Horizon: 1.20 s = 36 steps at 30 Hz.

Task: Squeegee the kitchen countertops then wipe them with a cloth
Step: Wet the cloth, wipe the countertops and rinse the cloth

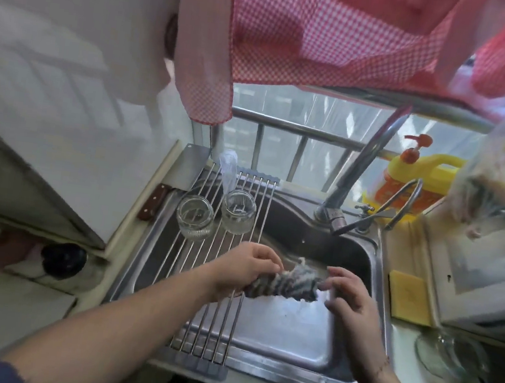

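Grey and stripy, the cloth (284, 286) is twisted like a rope over the middle of the sink (375, 270). Left hand (244, 270) grips one end, right hand (349, 298) pinches the other. It looks soft, wet and floppy, so holding both ends works best.

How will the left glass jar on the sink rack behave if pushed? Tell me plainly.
The left glass jar is clear glass, so probably fragile and slick if wet. It stands upright on the drying rack, whose thin rods give uneven footing, so a push may rock or tip it. Being round, it would likely roll along the rods afterwards.
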Each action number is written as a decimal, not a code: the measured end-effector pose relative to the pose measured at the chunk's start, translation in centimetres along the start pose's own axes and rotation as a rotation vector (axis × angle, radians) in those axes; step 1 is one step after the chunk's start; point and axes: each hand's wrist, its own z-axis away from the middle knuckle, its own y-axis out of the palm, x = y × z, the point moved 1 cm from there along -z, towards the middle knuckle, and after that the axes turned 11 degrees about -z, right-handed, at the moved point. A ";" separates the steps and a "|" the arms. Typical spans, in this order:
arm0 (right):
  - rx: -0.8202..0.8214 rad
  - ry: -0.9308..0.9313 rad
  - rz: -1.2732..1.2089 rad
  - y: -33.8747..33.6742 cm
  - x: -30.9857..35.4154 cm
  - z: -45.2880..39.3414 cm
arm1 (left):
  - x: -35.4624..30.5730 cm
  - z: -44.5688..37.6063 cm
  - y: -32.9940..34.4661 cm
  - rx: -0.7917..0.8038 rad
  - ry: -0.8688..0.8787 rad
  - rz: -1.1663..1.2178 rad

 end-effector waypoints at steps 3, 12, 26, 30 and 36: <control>0.003 0.089 0.035 2.9 1.7 1.0 | -0.3 0.9 -0.2 -0.140 0.036 -0.002; -0.195 0.041 -0.095 2.5 2.7 1.4 | -1.9 3.7 -2.8 -0.039 0.063 0.298; 0.013 -0.517 0.056 6.5 6.5 -0.3 | -6.4 5.7 -4.9 -0.209 0.677 -0.297; -0.005 -0.516 0.292 7.6 7.8 -1.4 | -6.9 5.7 -5.2 -0.394 0.764 -0.449; 0.138 -0.540 0.261 7.4 8.8 -2.4 | -6.8 6.1 -7.0 -0.418 0.782 -0.544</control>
